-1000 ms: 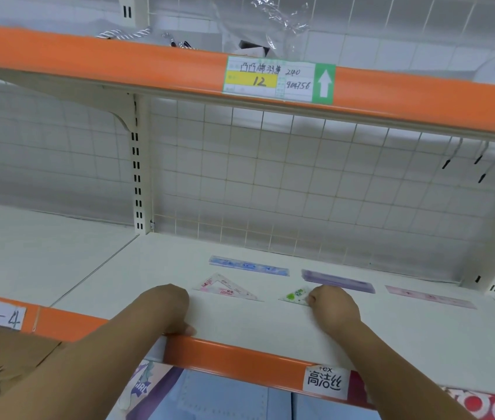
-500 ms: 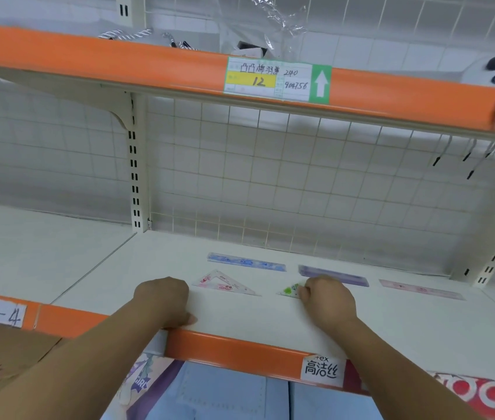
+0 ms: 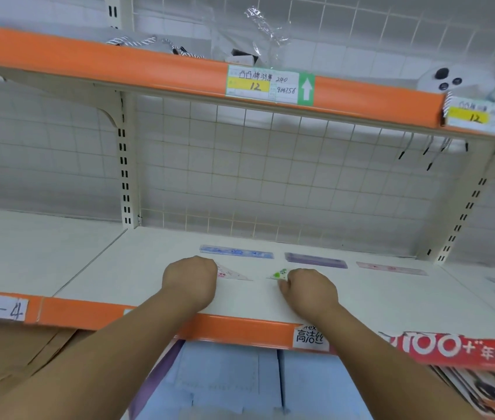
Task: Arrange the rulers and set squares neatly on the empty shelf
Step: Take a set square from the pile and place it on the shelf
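Observation:
On the white shelf [image 3: 376, 298] three rulers lie in a row near the back: a blue ruler [image 3: 235, 252], a purple ruler [image 3: 316, 260] and a pink ruler [image 3: 391, 268]. In front of them lie two set squares. My left hand [image 3: 190, 280] sits with curled fingers over the left end of the pink set square [image 3: 234, 273]; its fingertips are hidden. My right hand [image 3: 310, 289] holds the right part of the green-marked set square [image 3: 277, 274], thumb beside it.
A wire grid back panel [image 3: 270, 177] closes the shelf behind. An orange-edged upper shelf [image 3: 149, 68] hangs overhead with a price label. Slotted uprights [image 3: 125, 177] stand left and right. Below the orange front rail [image 3: 240, 328] lie paper packs and brown bags.
My left hand has moved from the shelf's front edge forward onto the pink set square. My right hand stays on the green-marked set square, drawn slightly nearer.

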Tool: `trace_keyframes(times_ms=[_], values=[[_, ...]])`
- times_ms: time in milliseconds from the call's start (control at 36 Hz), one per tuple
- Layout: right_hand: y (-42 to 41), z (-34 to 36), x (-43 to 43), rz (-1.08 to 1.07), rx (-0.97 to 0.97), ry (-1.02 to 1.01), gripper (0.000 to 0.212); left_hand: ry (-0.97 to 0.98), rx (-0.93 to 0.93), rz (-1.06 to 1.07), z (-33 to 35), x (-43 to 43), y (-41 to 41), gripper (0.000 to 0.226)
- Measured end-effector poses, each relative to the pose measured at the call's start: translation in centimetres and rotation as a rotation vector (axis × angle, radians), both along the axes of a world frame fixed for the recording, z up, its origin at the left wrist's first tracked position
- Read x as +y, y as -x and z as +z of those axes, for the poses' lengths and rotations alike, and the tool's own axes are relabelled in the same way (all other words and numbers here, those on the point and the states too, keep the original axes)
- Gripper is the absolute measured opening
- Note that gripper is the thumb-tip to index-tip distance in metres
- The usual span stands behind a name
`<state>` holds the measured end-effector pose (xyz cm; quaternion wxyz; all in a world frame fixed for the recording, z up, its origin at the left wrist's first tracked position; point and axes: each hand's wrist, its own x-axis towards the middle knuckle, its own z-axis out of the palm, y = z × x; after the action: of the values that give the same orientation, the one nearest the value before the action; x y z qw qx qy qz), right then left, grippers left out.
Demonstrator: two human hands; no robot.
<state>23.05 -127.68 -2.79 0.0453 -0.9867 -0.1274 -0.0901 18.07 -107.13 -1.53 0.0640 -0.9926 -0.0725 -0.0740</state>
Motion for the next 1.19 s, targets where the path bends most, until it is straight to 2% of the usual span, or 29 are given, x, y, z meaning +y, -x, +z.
trace_keyframes(times_ms=[306, 528, 1194], values=[[3.5, 0.6, -3.1, -0.150, 0.028, -0.035, 0.036, -0.028, -0.007, -0.098, 1.1, -3.1, 0.2, 0.019], [4.4, 1.5, -6.9, -0.177, 0.020, -0.064, 0.042, -0.027, 0.021, -0.164, 1.5, -7.8, 0.6, 0.019], [2.4, 2.3, -33.2, -0.105, 0.005, -0.029, 0.041, 0.020, 0.005, -0.164, 1.7, -35.3, -0.2, 0.019]])
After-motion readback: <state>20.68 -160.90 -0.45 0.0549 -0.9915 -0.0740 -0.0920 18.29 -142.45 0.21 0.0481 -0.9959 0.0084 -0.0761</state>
